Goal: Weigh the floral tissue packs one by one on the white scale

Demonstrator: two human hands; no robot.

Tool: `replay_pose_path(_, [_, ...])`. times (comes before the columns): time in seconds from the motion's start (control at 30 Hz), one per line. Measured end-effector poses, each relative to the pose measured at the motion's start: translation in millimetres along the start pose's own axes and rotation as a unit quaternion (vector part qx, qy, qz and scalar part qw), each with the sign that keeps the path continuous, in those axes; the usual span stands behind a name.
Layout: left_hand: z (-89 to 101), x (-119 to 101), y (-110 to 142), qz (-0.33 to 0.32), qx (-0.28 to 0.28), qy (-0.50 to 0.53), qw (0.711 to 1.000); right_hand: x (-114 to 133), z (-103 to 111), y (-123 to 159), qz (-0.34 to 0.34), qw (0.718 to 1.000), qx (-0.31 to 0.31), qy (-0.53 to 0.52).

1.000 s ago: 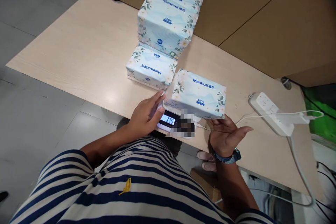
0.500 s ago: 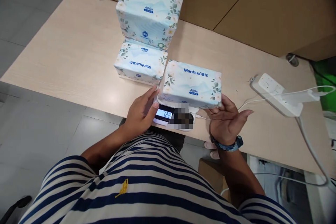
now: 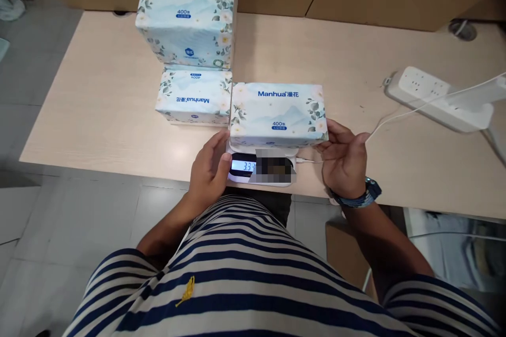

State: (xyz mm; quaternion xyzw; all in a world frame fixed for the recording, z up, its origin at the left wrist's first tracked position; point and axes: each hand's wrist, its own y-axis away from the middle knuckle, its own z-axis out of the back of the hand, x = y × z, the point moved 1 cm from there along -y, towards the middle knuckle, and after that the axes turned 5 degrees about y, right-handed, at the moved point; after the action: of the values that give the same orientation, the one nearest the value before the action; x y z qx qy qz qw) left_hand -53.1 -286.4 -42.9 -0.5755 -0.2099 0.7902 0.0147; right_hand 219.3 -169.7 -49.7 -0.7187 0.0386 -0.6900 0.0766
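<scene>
The pale-blue, flower-printed tissue pack (image 3: 279,113) sat flat on a white plastic digital scale (image 3: 237,178), near the front edge of the pale wood tabletop (image 3: 98,116). The left hand (image 3: 208,166) was partly open at the scale's left side, its thumb on the edge beside the lit display (image 3: 241,165); whether it gripped could not be told. The right hand (image 3: 344,160) was loosely open, palm up, fingers at the pack's right end, grasping nothing visible. The reading began 3.3; a pixelated patch covered the rest. A similar inverted-print pack (image 3: 193,89) lay just left of the weighed one.
</scene>
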Motion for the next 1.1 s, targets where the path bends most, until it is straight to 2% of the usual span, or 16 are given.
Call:
replay_pose_path(0.43, [-4.4, 7.7, -0.9, 0.007, -0.013, 0.052, 0.999, 8.4, -2.7, -6.7, -0.015, 0.999, -0.033, -0.027])
replay_pose_path(1.1, [-0.7, 10.1, 0.3, 0.012, -0.009, 0.015, 1.000, 13.2, -4.7, -7.2, -0.036, 0.997, -0.054, -0.035])
